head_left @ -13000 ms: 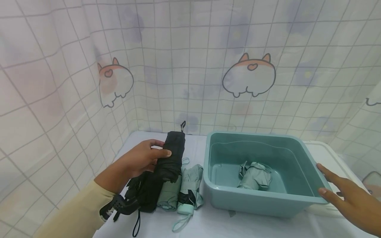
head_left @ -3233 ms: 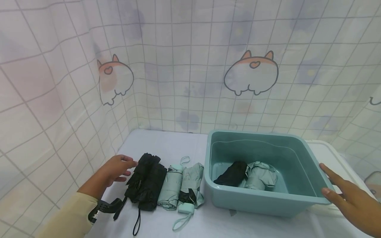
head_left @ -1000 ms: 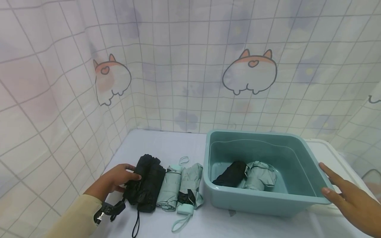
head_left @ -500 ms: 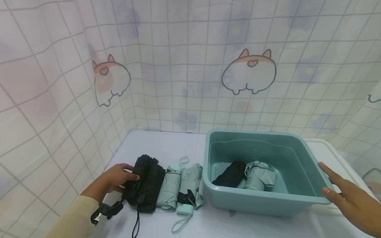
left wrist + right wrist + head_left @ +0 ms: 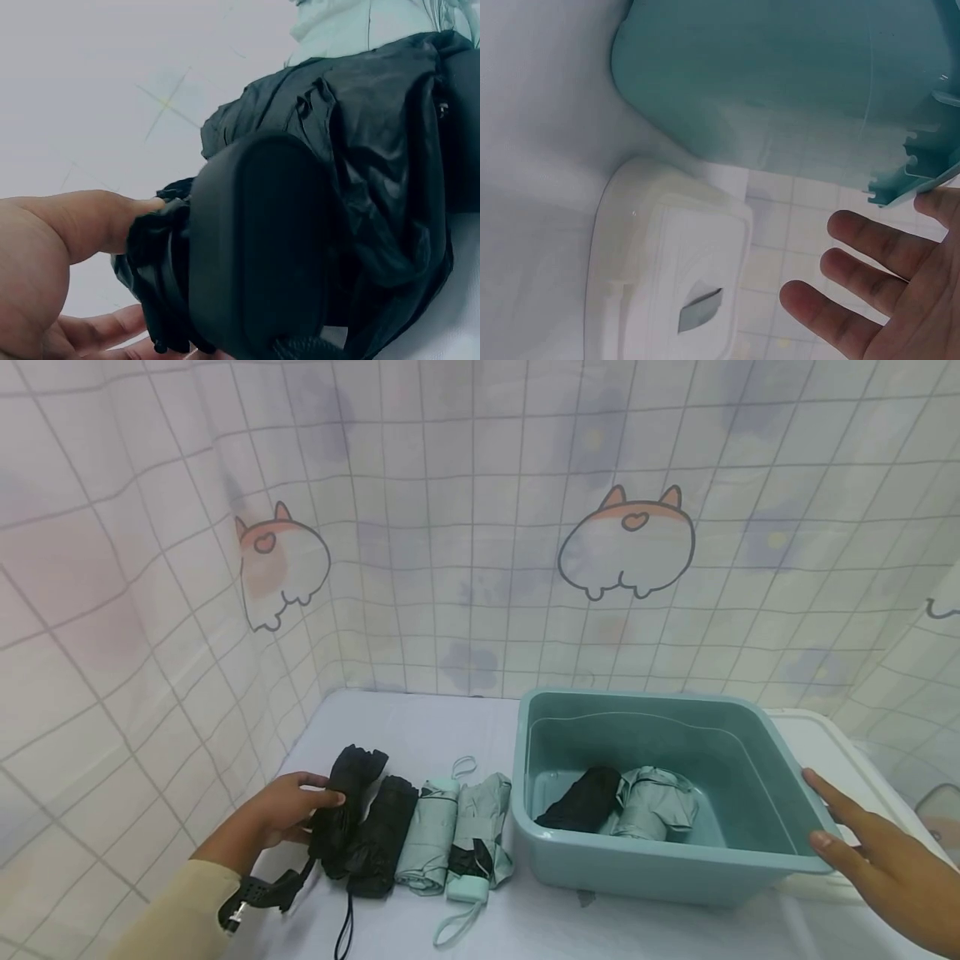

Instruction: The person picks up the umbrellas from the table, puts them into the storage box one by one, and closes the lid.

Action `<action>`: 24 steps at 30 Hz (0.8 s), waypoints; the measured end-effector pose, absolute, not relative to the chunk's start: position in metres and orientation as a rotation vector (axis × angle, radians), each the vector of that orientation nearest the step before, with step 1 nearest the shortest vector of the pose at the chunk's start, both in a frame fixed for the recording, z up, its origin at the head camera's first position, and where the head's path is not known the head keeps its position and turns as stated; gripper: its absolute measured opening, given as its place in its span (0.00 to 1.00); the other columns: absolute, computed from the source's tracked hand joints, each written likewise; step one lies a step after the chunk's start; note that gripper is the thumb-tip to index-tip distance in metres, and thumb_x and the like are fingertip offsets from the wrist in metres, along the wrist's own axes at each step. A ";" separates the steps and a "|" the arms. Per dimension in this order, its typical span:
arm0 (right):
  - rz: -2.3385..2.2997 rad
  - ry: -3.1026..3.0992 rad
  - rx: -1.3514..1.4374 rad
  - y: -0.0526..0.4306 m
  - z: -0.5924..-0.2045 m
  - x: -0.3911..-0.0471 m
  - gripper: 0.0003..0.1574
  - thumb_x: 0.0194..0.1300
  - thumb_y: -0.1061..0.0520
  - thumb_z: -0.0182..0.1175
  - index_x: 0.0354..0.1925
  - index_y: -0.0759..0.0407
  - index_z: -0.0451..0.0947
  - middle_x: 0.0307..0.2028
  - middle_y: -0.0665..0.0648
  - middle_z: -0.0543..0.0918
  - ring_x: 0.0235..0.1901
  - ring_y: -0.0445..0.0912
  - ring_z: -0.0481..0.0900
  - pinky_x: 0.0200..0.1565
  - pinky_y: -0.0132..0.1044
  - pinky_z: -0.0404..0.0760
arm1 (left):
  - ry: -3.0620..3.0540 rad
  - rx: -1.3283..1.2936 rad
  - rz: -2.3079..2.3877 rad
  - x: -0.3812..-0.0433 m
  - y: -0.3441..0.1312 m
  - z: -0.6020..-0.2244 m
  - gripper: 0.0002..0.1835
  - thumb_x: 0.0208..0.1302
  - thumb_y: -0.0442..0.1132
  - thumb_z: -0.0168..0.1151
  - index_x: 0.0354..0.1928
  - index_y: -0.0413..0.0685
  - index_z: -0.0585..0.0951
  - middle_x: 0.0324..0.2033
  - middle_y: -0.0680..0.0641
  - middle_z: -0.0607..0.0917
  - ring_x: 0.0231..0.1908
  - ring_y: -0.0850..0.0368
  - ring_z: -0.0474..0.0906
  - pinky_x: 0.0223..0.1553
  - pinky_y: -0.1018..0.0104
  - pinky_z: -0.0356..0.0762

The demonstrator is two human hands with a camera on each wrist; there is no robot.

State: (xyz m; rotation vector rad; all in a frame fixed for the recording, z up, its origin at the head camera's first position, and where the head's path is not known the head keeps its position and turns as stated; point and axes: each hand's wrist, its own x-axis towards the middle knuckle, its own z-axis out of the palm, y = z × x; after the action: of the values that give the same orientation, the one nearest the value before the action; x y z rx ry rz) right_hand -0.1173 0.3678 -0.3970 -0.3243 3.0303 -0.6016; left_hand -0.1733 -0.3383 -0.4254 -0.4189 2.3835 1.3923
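My left hand (image 5: pixel 281 814) pinches a black folded umbrella (image 5: pixel 354 777) at the left end of a row, thumb on top. In the left wrist view its blunt black handle (image 5: pixel 259 240) faces the camera. Beside it lie a second black folded umbrella (image 5: pixel 386 835) and two pale teal ones, a rolled one (image 5: pixel 429 839) and a looser one (image 5: pixel 483 806). At the right, my right hand (image 5: pixel 888 860) touches the rim of a teal bin (image 5: pixel 637 868) with fingers extended. Inside the bin lie a black umbrella (image 5: pixel 581 802) and a teal one (image 5: pixel 656 802).
A white lidded box (image 5: pixel 697 262) with a grey latch stands to the right of the bin, partly behind it. White cloth (image 5: pixel 420 714) covers the table. A grid-patterned curtain (image 5: pixel 465 527) closes off the back and left side.
Thirteen seconds ago the left hand held another black umbrella, which now lies in the bin. Just now the leftmost umbrella has tilted away from its neighbour, opening a gap. The right hand stays put.
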 end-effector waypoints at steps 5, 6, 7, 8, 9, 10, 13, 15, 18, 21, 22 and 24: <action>-0.606 3.034 -0.338 0.368 -0.397 -0.117 0.50 0.82 0.45 0.46 0.81 0.56 0.28 0.64 0.90 0.58 0.45 0.84 0.76 0.31 0.73 0.79 | 2.353 -0.424 1.469 -0.171 -0.336 -0.421 0.42 0.68 0.46 0.68 0.72 0.29 0.59 0.62 0.23 0.72 0.59 0.22 0.73 0.46 0.39 0.83; -0.608 3.036 -0.344 0.369 -0.397 -0.116 0.50 0.82 0.45 0.46 0.81 0.56 0.28 0.65 0.90 0.58 0.45 0.84 0.76 0.31 0.74 0.79 | 2.349 -0.423 1.483 -0.170 -0.335 -0.420 0.42 0.68 0.46 0.67 0.72 0.29 0.58 0.62 0.24 0.72 0.58 0.23 0.75 0.46 0.39 0.83; -0.611 3.038 -0.351 0.369 -0.398 -0.116 0.49 0.82 0.45 0.46 0.81 0.56 0.28 0.65 0.90 0.58 0.45 0.84 0.76 0.31 0.74 0.78 | 2.349 -0.419 1.493 -0.170 -0.334 -0.419 0.42 0.68 0.46 0.67 0.73 0.30 0.58 0.62 0.24 0.72 0.57 0.24 0.76 0.46 0.40 0.83; -0.613 3.040 -0.355 0.369 -0.398 -0.116 0.49 0.82 0.45 0.46 0.82 0.56 0.28 0.65 0.90 0.58 0.45 0.84 0.76 0.31 0.74 0.78 | 2.346 -0.413 1.505 -0.170 -0.333 -0.417 0.42 0.68 0.46 0.67 0.73 0.30 0.58 0.61 0.24 0.73 0.56 0.25 0.77 0.46 0.40 0.83; -0.613 3.040 -0.357 0.369 -0.398 -0.116 0.49 0.82 0.45 0.47 0.81 0.56 0.28 0.65 0.90 0.58 0.45 0.84 0.76 0.31 0.74 0.78 | 2.346 -0.408 1.514 -0.169 -0.332 -0.416 0.42 0.69 0.46 0.67 0.73 0.30 0.57 0.61 0.24 0.73 0.56 0.26 0.77 0.46 0.40 0.83; -0.613 3.040 -0.355 0.369 -0.398 -0.116 0.49 0.82 0.45 0.47 0.81 0.56 0.28 0.65 0.90 0.58 0.45 0.84 0.76 0.31 0.74 0.78 | 2.346 -0.398 1.523 -0.169 -0.331 -0.416 0.42 0.69 0.46 0.67 0.73 0.31 0.57 0.61 0.25 0.73 0.55 0.27 0.78 0.46 0.40 0.83; -0.607 3.040 -0.350 0.369 -0.398 -0.116 0.50 0.82 0.45 0.47 0.81 0.56 0.28 0.65 0.90 0.58 0.46 0.85 0.76 0.31 0.74 0.78 | 2.356 -0.383 1.529 -0.168 -0.328 -0.413 0.42 0.69 0.46 0.67 0.73 0.31 0.57 0.61 0.25 0.74 0.55 0.28 0.78 0.46 0.41 0.84; -0.607 3.040 -0.353 0.369 -0.397 -0.116 0.50 0.82 0.45 0.47 0.81 0.56 0.28 0.65 0.90 0.58 0.45 0.84 0.76 0.32 0.74 0.78 | 2.364 -0.380 1.528 -0.168 -0.325 -0.411 0.42 0.69 0.47 0.66 0.74 0.31 0.57 0.60 0.26 0.75 0.55 0.29 0.79 0.46 0.42 0.84; -0.614 3.041 -0.368 0.368 -0.397 -0.116 0.50 0.82 0.46 0.48 0.81 0.56 0.28 0.65 0.90 0.58 0.46 0.84 0.76 0.32 0.74 0.79 | 2.371 -0.382 1.532 -0.168 -0.321 -0.408 0.42 0.69 0.47 0.67 0.74 0.32 0.57 0.60 0.26 0.75 0.54 0.31 0.80 0.47 0.43 0.84; -0.619 3.041 -0.375 0.368 -0.396 -0.116 0.50 0.82 0.46 0.48 0.82 0.56 0.28 0.66 0.89 0.58 0.47 0.85 0.75 0.33 0.74 0.79 | 2.371 -0.383 1.546 -0.168 -0.318 -0.405 0.43 0.69 0.47 0.67 0.74 0.32 0.57 0.61 0.27 0.75 0.53 0.32 0.80 0.47 0.43 0.84; -0.620 3.040 -0.379 0.367 -0.396 -0.115 0.50 0.82 0.46 0.48 0.82 0.56 0.28 0.66 0.89 0.57 0.48 0.85 0.75 0.33 0.74 0.79 | 2.368 -0.379 1.554 -0.168 -0.317 -0.403 0.43 0.69 0.47 0.67 0.74 0.32 0.57 0.61 0.27 0.74 0.53 0.32 0.80 0.47 0.43 0.84; -0.621 3.040 -0.385 0.367 -0.396 -0.115 0.50 0.82 0.46 0.48 0.82 0.57 0.28 0.66 0.89 0.58 0.48 0.85 0.74 0.33 0.73 0.79 | 2.365 -0.367 1.565 -0.168 -0.314 -0.401 0.43 0.69 0.47 0.67 0.74 0.33 0.57 0.61 0.27 0.74 0.54 0.32 0.80 0.47 0.44 0.84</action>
State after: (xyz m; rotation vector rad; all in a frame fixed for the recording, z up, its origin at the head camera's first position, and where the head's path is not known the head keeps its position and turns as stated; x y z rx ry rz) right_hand -0.1150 0.3671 -0.3960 -0.3852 3.0400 -0.6215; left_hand -0.1678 -0.3141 -0.4008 -0.3667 2.3653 1.5648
